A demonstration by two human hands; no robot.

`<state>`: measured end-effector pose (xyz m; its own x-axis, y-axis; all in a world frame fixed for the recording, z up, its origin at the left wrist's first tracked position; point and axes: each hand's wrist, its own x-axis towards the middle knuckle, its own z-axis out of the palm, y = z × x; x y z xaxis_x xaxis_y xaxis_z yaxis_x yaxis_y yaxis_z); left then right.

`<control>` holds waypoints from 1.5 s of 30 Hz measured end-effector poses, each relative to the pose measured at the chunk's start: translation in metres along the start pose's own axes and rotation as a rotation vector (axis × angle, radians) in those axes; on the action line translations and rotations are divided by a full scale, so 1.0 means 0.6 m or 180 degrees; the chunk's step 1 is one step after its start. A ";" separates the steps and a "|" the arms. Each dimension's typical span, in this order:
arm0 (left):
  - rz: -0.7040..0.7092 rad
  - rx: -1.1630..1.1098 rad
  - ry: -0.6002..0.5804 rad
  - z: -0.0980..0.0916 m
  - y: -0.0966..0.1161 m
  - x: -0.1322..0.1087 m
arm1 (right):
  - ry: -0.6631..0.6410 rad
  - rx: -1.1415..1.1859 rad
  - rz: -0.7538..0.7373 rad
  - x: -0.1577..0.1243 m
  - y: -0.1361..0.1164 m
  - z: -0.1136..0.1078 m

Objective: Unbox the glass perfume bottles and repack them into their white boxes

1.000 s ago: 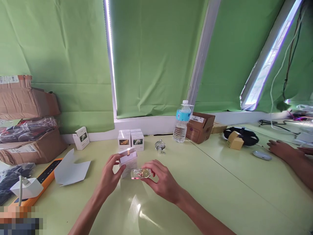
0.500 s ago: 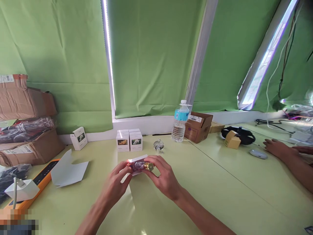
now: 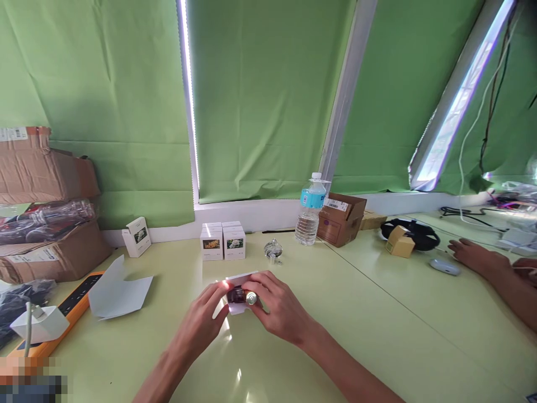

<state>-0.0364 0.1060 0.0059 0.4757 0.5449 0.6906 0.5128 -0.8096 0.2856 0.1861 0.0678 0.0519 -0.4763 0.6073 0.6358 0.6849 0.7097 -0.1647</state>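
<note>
A small dark glass bottle with a gold cap lies sideways between my two hands, above the table. White paper or card shows behind and below it; I cannot tell whether it is a sheet or a flattened box. My left hand has its fingertips closed on the bottle's left end and the card. At the cap end, my right hand grips with thumb and fingers. Just beyond stands a clear faceted glass stopper or ornament, a tiny clear piece beside it. Small white picture boxes stand in a group behind.
A water bottle and a brown carton stand by the window ledge. To the left are another white box, a folded white sheet, an orange power strip and stacked cartons. Another person's hand rests near a mouse.
The small bottle has turned so that its gold cap points more towards me. Both hands have shifted slightly, still around it. More of the white card shows below the bottle.
</note>
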 end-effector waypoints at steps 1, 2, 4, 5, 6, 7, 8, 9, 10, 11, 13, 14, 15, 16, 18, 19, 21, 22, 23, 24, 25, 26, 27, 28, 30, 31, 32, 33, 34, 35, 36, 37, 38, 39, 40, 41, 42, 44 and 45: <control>0.0024 0.0010 0.0000 0.001 0.000 -0.001 | -0.0008 0.0009 0.0036 0.000 0.000 0.000; 0.0045 0.0024 0.0002 0.001 0.000 -0.002 | -0.0025 0.0025 0.0057 0.000 -0.001 0.000; 0.0086 0.0054 0.0017 0.002 0.000 -0.004 | -0.0068 0.0075 0.0066 -0.001 -0.001 0.001; 0.0097 0.0067 0.0022 0.003 0.000 -0.005 | -0.0070 0.0100 0.0061 -0.001 -0.001 0.002; 0.0097 0.0079 0.0032 0.003 0.000 -0.005 | -0.0058 0.0125 0.0065 -0.002 -0.001 0.003; 0.0092 0.0087 0.0044 0.003 0.000 -0.005 | -0.0023 0.0136 0.0075 -0.002 0.000 0.005; 0.0089 0.0092 0.0054 0.003 0.001 -0.004 | 0.0020 0.0124 0.0090 -0.003 0.000 0.007; 0.0080 0.0095 0.0053 0.003 0.001 -0.003 | 0.0065 0.0084 0.0090 -0.004 0.000 0.010; 0.0073 0.0098 0.0047 0.002 0.002 -0.003 | 0.0105 0.0021 0.0060 -0.005 0.000 0.012; 0.0072 0.0099 0.0035 0.002 0.003 -0.002 | 0.0129 -0.0058 0.0003 -0.005 0.000 0.014; 0.0059 0.0092 -0.0008 0.000 0.004 -0.002 | 0.0121 -0.0216 -0.0157 -0.005 -0.001 0.016; 0.0050 0.0086 -0.0027 -0.001 0.005 -0.002 | 0.0096 -0.0269 -0.0231 -0.005 -0.002 0.016; 0.0036 0.0078 -0.0038 -0.001 0.006 -0.002 | 0.0077 -0.0303 -0.0284 -0.004 -0.003 0.017; 0.0026 0.0070 -0.0029 -0.002 0.007 -0.002 | 0.0061 -0.0318 -0.0310 -0.004 -0.003 0.016; 0.0013 0.0050 0.0029 -0.003 0.008 -0.001 | 0.0092 -0.0302 -0.0303 -0.003 -0.003 0.016; 0.0011 0.0036 0.0061 -0.004 0.008 -0.001 | 0.0132 -0.0279 -0.0280 -0.004 -0.002 0.017; -0.0016 -0.0010 0.0080 -0.004 0.008 0.000 | 0.0219 -0.0233 -0.0242 -0.004 0.000 0.017; -0.0033 -0.0036 0.0070 -0.004 0.008 0.001 | 0.0256 -0.0214 -0.0230 -0.005 0.001 0.018; -0.0055 -0.0062 0.0052 -0.004 0.007 0.001 | 0.0286 -0.0194 -0.0221 -0.006 0.002 0.019; -0.0074 -0.0085 0.0044 -0.003 0.007 0.001 | 0.0310 -0.0167 -0.0224 -0.006 0.003 0.019; -0.0087 -0.0109 0.0047 -0.002 0.005 0.000 | 0.0335 -0.0133 -0.0230 -0.007 0.004 0.020; -0.0098 -0.0130 0.0049 -0.001 0.004 0.000 | 0.0351 -0.0093 -0.0236 -0.008 0.004 0.020; -0.0109 -0.0151 0.0052 -0.001 0.003 0.000 | 0.0362 -0.0051 -0.0240 -0.009 0.004 0.020; -0.0128 -0.0174 0.0059 -0.002 0.001 0.000 | 0.0373 -0.0013 -0.0248 -0.009 0.004 0.021; -0.0200 -0.0240 0.0069 -0.005 -0.001 0.001 | 0.0435 0.0053 -0.0255 -0.010 0.003 0.021; -0.0261 -0.0286 0.0069 -0.008 -0.001 0.002 | 0.0492 0.0081 -0.0251 -0.010 0.002 0.021; -0.0335 -0.0341 0.0068 -0.012 -0.001 0.004 | 0.0552 0.0109 -0.0248 -0.010 0.001 0.021; -0.0412 -0.0404 0.0075 -0.016 -0.001 0.005 | 0.0601 0.0140 -0.0235 -0.010 -0.001 0.021; -0.0487 -0.0465 0.0072 -0.020 -0.001 0.007 | 0.0622 0.0173 -0.0214 -0.009 -0.002 0.021; -0.0547 -0.0520 0.0064 -0.024 0.000 0.008 | 0.0622 0.0207 -0.0180 -0.009 -0.003 0.021; -0.0596 -0.0567 0.0057 -0.027 0.001 0.009 | 0.0613 0.0239 -0.0136 -0.008 -0.004 0.020; -0.0632 -0.0611 0.0043 -0.028 0.001 0.010 | 0.0602 0.0269 -0.0091 -0.008 -0.005 0.020; -0.0668 -0.0659 0.0038 -0.028 0.001 0.010 | 0.0595 0.0302 -0.0053 -0.007 -0.006 0.020; -0.0710 -0.0717 0.0040 -0.027 0.001 0.010 | 0.0593 0.0337 -0.0015 -0.007 -0.007 0.019; -0.0759 -0.0789 0.0059 -0.026 0.000 0.010 | 0.0596 0.0372 0.0021 -0.007 -0.009 0.019; -0.0816 -0.0878 0.0098 -0.023 0.000 0.011 | 0.0599 0.0404 0.0056 -0.006 -0.010 0.018; -0.0875 -0.0973 0.0143 -0.020 -0.001 0.011 | 0.0598 0.0427 0.0090 -0.006 -0.011 0.017; -0.0979 -0.1136 0.0193 -0.015 -0.003 0.010 | 0.0591 0.0433 0.0164 -0.006 -0.013 0.016; -0.1010 -0.1176 0.0179 -0.013 -0.005 0.010 | 0.0573 0.0420 0.0181 -0.006 -0.013 0.016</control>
<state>-0.0405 0.1098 0.0141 0.2925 0.7728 0.5632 0.3335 -0.6344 0.6974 0.1773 0.0635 0.0434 -0.3249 0.5825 0.7451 0.6242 0.7239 -0.2938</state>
